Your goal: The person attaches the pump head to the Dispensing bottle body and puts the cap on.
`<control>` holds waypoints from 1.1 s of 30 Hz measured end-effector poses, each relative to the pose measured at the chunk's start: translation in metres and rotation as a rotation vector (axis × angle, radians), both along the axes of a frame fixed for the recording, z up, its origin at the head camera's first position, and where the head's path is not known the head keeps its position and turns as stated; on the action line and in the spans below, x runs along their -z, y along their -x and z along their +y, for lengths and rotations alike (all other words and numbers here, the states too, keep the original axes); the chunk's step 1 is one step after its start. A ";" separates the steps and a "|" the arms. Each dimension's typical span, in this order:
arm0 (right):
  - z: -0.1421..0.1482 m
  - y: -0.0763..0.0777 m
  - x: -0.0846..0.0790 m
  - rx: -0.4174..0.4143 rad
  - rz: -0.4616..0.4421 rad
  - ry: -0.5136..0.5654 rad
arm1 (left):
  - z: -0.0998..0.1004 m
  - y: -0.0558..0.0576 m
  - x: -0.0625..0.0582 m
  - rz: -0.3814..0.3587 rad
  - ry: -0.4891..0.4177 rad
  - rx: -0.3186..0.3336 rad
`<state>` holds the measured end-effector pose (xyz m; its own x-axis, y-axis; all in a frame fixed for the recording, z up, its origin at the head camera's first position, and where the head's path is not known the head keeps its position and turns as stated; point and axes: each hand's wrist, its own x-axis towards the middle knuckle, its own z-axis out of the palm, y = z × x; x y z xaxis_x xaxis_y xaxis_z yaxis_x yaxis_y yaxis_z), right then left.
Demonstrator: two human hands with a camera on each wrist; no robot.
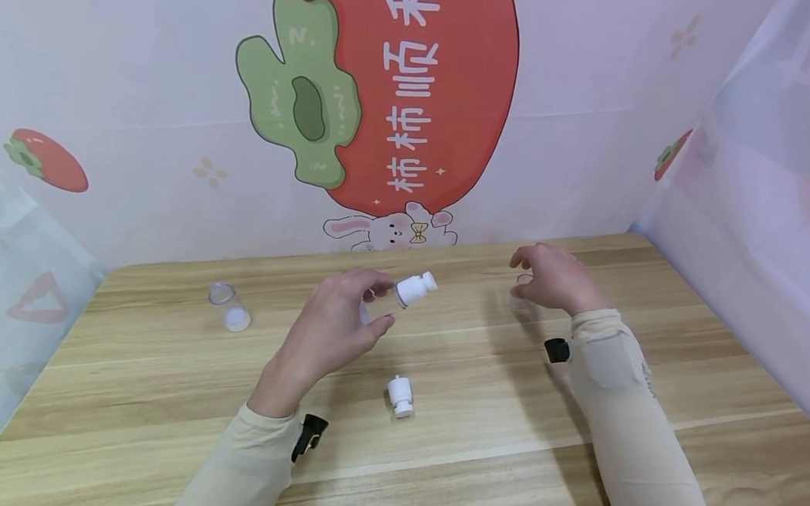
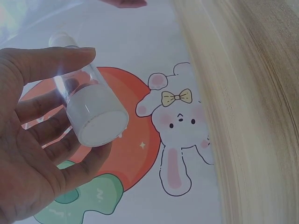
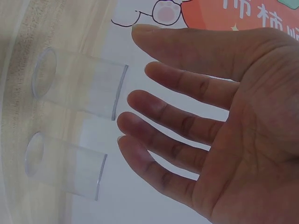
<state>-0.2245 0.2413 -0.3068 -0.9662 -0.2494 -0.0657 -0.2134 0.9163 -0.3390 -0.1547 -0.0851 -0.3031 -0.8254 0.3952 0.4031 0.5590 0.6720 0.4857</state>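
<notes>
My left hand [image 1: 335, 319] holds a small clear bottle [image 2: 97, 114] between thumb and curled fingers, lifted above the table. A white pump top [image 1: 416, 287] sits on the bottle's neck, which tilts up to the right. White shows at the bottle's base in the left wrist view. My right hand [image 1: 553, 279] hovers on the right side with fingers loosely bent and apart, gripping nothing. Just beyond its fingertips, two clear cylindrical covers [image 3: 79, 84] stand on the table side by side in the right wrist view; the head view mostly hides them behind the hand.
A second clear bottle [image 1: 230, 306], without a top, stands at the back left of the wooden table [image 1: 145, 439]. Another white pump top [image 1: 401, 396] lies near the middle front. A printed cloth backdrop [image 1: 575, 80] rises behind the table, with hanging sheets at both sides.
</notes>
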 end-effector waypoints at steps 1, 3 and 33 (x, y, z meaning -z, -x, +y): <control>0.000 0.000 0.000 -0.001 -0.002 0.000 | 0.000 0.000 0.000 0.000 0.001 -0.001; 0.000 0.001 0.001 0.000 -0.006 -0.002 | 0.000 0.000 0.000 0.001 0.002 -0.001; -0.002 0.007 0.019 0.029 -0.046 -0.019 | 0.001 -0.001 -0.001 0.013 0.005 0.000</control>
